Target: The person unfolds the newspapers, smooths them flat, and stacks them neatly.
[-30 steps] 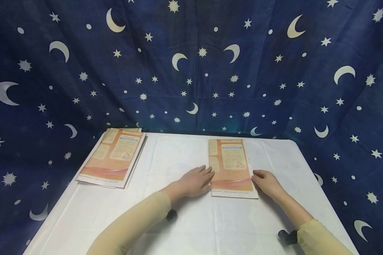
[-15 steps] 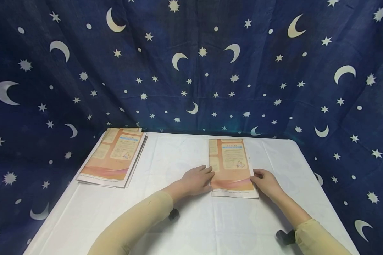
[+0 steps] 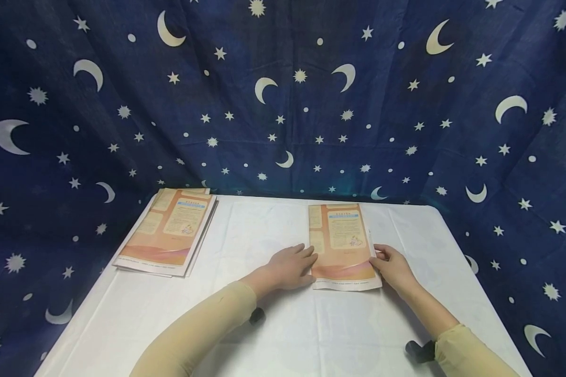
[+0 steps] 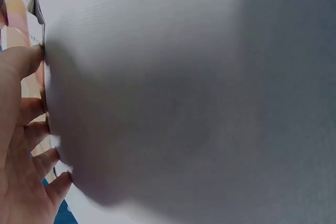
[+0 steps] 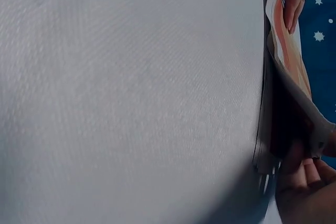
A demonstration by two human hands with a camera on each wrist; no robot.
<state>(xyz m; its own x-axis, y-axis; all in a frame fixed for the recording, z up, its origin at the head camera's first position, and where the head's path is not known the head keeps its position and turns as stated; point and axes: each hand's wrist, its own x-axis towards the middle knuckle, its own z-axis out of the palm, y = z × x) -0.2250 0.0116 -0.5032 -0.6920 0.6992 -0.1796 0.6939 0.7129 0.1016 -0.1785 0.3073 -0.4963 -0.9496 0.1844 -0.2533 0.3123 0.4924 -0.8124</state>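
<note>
An orange-and-cream folded newspaper (image 3: 341,269) lies on the white table, right of the middle. My left hand (image 3: 290,267) rests at its left edge, fingers spread and fairly straight, the tips on the paper. At the opposite edge my right hand (image 3: 396,269) pinches the paper between thumb and fingers. In the right wrist view, the upper layer of the newspaper (image 5: 294,85) bows up towards the right hand (image 5: 310,182), with a dark gap beneath it and other layers lying flat below. The left wrist view has the left hand (image 4: 26,135) along the newspaper's edge.
A stack of similar folded newspapers (image 3: 165,235) lies at the table's back left, its edges slightly uneven. The white-covered table (image 3: 264,225) ends at a dark blue curtain (image 3: 283,94) with moons and stars. Black wrist cameras stick out below both forearms.
My right hand has moved slightly left and taken hold of the newspaper's right edge, which has risen, so its lower border now curves. The left hand has stayed nearly still.
</note>
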